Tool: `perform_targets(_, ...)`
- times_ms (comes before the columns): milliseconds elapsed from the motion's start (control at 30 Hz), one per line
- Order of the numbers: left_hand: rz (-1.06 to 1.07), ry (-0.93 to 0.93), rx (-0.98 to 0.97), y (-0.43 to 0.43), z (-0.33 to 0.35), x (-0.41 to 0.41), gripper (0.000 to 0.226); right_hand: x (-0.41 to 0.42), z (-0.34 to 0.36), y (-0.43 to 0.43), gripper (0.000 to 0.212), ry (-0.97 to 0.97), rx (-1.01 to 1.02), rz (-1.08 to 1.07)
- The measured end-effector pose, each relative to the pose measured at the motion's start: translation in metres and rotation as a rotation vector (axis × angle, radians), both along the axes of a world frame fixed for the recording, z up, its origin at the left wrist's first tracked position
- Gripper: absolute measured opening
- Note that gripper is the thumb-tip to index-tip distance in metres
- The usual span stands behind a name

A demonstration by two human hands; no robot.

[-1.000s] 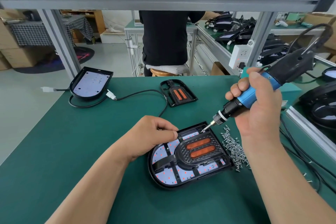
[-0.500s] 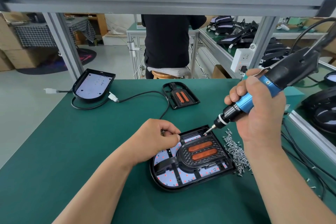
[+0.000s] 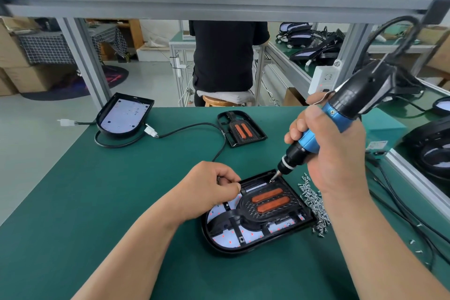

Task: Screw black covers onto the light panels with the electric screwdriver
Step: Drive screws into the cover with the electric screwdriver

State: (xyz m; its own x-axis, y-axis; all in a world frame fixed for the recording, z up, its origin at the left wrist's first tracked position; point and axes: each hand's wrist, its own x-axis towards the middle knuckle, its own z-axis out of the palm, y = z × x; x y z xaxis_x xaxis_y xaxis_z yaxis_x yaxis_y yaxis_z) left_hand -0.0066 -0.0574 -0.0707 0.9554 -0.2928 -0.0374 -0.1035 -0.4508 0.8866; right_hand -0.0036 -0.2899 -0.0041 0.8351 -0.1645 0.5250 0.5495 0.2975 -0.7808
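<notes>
My right hand (image 3: 337, 158) wraps all its fingers around the electric screwdriver (image 3: 353, 97), bit tip on the upper corner of the black cover (image 3: 246, 202) lying in the light panel (image 3: 248, 235), lower centre of the frame. My left hand (image 3: 207, 187) is curled at the panel's upper-left edge; I cannot tell whether it pinches anything. Loose screws (image 3: 314, 202) lie just right.

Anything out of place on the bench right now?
Only the screws: they lie loose in a heap on the table, right beside the light panel, with no tray. A few strays sit apart, nearer the table's right edge. Nothing looks damaged.
</notes>
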Motion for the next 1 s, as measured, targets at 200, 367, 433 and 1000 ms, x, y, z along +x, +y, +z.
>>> perform_targets(200,-0.003,0.006,0.032,-0.002,0.0,0.001,0.006,0.012,0.001,0.005,0.012,0.043,-0.063,0.04)
perform_targets(367,0.001,-0.014,0.04,-0.002,-0.002,0.002,0.006,0.026,0.004,0.011,0.013,0.061,-0.179,0.066)
perform_targets(433,0.0,-0.023,0.041,-0.002,-0.002,0.002,0.007,0.03,0.005,0.015,0.011,0.064,-0.204,0.061)
perform_targets(1000,-0.007,-0.036,0.041,-0.003,0.0,-0.001,0.009,0.035,-0.001,0.0,0.023,0.074,-0.092,0.26)
